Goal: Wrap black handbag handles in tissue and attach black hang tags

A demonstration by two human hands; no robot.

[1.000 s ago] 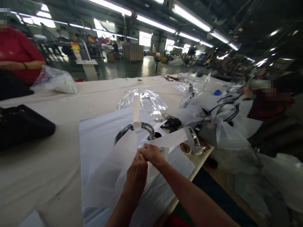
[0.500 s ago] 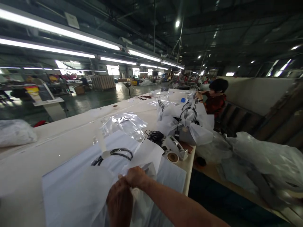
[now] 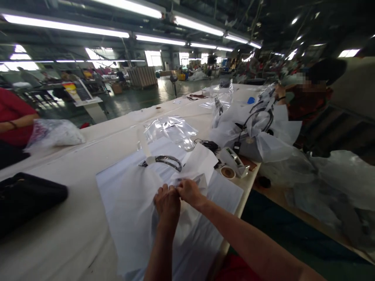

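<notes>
My left hand (image 3: 168, 201) and my right hand (image 3: 189, 192) meet over a bundle of thin white wrapping paper (image 3: 133, 203). The fingers of both are closed, pinching the paper where their tips come together. Just beyond them a dark curved handle (image 3: 168, 160) pokes out of the wrapping, with a pale strip around one end of it. What lies inside the paper is hidden. Larger white sheets (image 3: 225, 195) spread out beneath the bundle on the table.
A tape dispenser (image 3: 234, 162), a tape roll (image 3: 227, 172) and black cords (image 3: 208, 145) sit right of the sheets. Clear plastic bags (image 3: 171, 130) lie beyond. Paper-wrapped bags (image 3: 258, 128) stand near a co-worker (image 3: 315, 93). A black bag (image 3: 32, 199) is at left, near another person in red (image 3: 14, 113).
The view has swung left, so the table's contents sit farther right. A black bag and a person in red have come into view at left. Both hands remain together on the paper.
</notes>
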